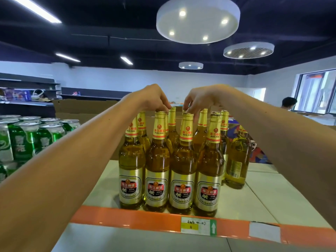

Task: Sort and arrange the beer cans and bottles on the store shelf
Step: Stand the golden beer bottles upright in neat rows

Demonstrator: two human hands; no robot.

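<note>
Several golden Pearl River beer bottles (pixel 183 171) stand upright in rows on the white shelf top (pixel 254 199), behind its orange front edge (pixel 127 217). My left hand (pixel 152 99) reaches over them, its fingertips pinching the gold cap of the second front bottle (pixel 157 166). My right hand (pixel 201 99) pinches the cap of the third front bottle (pixel 187 115). One more bottle (pixel 238 159) stands apart at the right, turned with its back label showing. Several green beer cans (pixel 27 139) are packed together at the left.
Brown cardboard (pixel 81 108) stands behind the cans and bottles. A colourful box (pixel 258 153) lies behind the bottles at the right. A price tag (pixel 198 226) is stuck on the orange edge. A person (pixel 289 102) stands far right by the window.
</note>
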